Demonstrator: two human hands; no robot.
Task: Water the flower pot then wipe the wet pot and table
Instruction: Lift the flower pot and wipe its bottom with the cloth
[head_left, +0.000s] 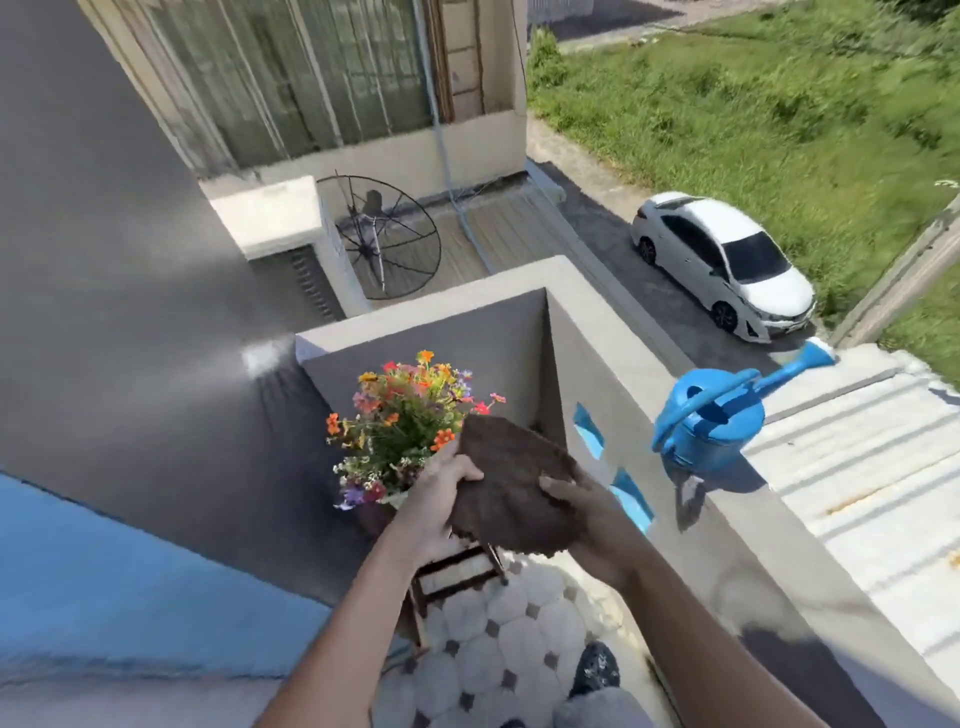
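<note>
On a sunlit balcony, both hands grip a brown cloth (511, 483): left hand (441, 488) at nine o'clock, right hand (576, 501) at three, fingers clamped. The flower pot (376, 512) sits at ten o'clock; press firmly while wiping, steadying it.

Single head-worn view, looking forward and steeply down, close over both forearms, balcony corner ahead

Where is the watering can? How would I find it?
Find the grey balcony wall on the right. The watering can stands on top of it, right of the flowers. It is the only bright blue thing with a long spout.
</note>
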